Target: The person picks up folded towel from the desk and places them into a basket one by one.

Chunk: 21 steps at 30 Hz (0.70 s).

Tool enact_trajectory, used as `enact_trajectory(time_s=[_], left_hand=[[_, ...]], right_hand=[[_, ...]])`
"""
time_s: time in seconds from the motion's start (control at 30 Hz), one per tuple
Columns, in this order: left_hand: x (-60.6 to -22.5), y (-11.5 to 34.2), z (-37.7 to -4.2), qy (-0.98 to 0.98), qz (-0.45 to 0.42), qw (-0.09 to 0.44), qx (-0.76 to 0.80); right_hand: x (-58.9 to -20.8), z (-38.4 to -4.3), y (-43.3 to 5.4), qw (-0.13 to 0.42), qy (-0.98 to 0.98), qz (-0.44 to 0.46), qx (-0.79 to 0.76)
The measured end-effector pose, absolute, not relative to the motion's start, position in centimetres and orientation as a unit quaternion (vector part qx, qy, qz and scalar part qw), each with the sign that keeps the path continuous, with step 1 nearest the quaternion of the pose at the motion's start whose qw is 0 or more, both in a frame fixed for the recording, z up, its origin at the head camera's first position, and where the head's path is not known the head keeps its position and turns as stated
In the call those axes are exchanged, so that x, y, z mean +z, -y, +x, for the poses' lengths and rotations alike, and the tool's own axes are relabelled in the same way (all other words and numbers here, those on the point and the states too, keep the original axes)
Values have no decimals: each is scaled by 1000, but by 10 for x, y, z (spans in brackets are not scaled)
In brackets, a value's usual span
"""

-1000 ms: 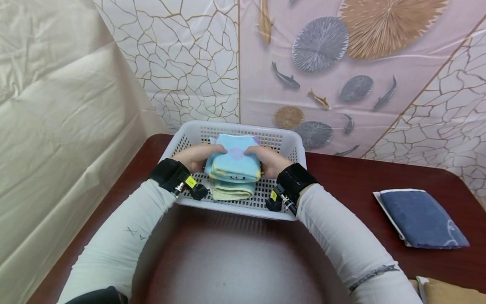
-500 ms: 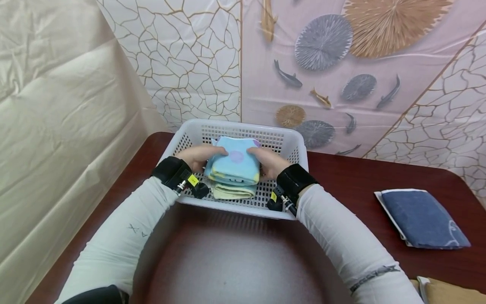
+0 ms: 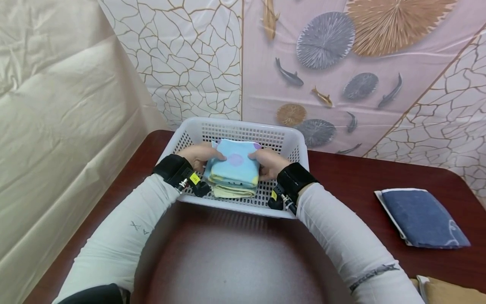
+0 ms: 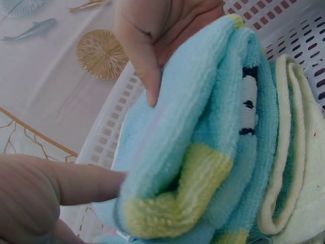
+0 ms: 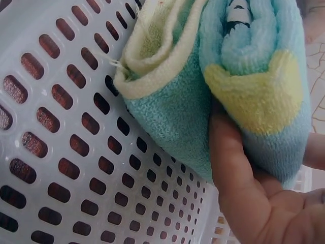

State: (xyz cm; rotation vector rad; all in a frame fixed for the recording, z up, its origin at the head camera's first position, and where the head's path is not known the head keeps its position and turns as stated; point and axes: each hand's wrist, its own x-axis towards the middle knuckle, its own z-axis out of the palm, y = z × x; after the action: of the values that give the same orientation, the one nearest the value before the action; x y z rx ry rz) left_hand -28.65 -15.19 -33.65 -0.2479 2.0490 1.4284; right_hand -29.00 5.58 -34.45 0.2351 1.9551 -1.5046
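A folded light-blue towel (image 3: 234,165) with yellow edges and a purple dot lies over a folded green and cream towel (image 3: 233,192) inside a white perforated basket (image 3: 228,205). My left hand (image 3: 199,155) grips the blue towel's left side, thumb on top. On its right side my right hand (image 3: 268,162) pinches it, thumb above and fingers beneath, as the right wrist view shows between the blue towel (image 5: 264,96) and the green one (image 5: 170,112). The left wrist view shows the blue towel's folded layers (image 4: 203,127) from the side; the left fingers underneath are mostly hidden.
The basket stands on a dark red table (image 3: 341,177) near the patterned wall cloth (image 3: 197,63). To the right lies a folded dark-blue cloth (image 3: 421,217). A tan folded item (image 3: 452,291) shows at the lower right corner. Cream fabric (image 3: 68,126) hangs along the left.
Both hands have lowered the blue towel slightly toward the front of the basket, covering more of the green towel. The grip has stayed the same.
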Motion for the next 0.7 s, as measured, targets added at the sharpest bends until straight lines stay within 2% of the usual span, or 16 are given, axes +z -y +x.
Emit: enact_trajectory(time_s=[0.37, 0.7], left_hand=[[-335, 151, -287, -789, -103, 294, 529], [-337, 152, -287, -805, -92, 303, 501]], right_hand=[[-344, -284, -59, 287, -782, 30, -552], [-345, -284, -58, 279, -791, 57, -541]])
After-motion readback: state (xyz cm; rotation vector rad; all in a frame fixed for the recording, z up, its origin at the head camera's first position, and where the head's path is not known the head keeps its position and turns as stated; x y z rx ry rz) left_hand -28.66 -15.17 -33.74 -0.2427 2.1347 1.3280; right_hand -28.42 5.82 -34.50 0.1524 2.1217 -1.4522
